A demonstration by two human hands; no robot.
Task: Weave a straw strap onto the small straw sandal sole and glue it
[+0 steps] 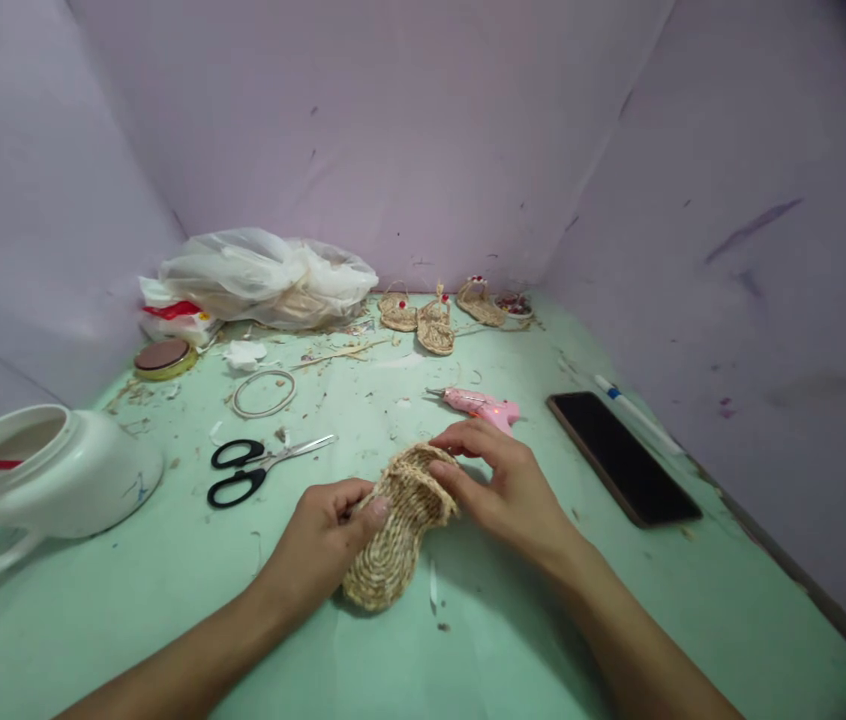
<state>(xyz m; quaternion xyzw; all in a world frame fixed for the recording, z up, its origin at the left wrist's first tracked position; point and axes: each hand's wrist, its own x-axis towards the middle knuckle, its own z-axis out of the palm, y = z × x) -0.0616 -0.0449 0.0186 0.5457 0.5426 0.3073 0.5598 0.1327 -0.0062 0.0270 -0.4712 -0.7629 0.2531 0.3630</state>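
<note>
A woven straw slipper (385,565) is held tilted just over the green table, its heel end toward me and its strap at the far end. My left hand (329,530) grips the sole's left edge, thumb on top and fingers underneath. At the far right, my right hand (498,480) pinches the braided strap (427,475) and the toe edge between thumb and fingers. Just beyond that hand lies a pink glue gun (475,403), its nozzle pointing left. Black-handled scissors (262,465) rest to the left of the slipper.
On the left stands a white pot (104,470) with a red stick in it. A phone (622,455) and a white pen (637,412) lie on the right. Small woven slippers (436,330), a plastic bag (265,275), a round tin (165,358) and a ring (264,394) sit farther back.
</note>
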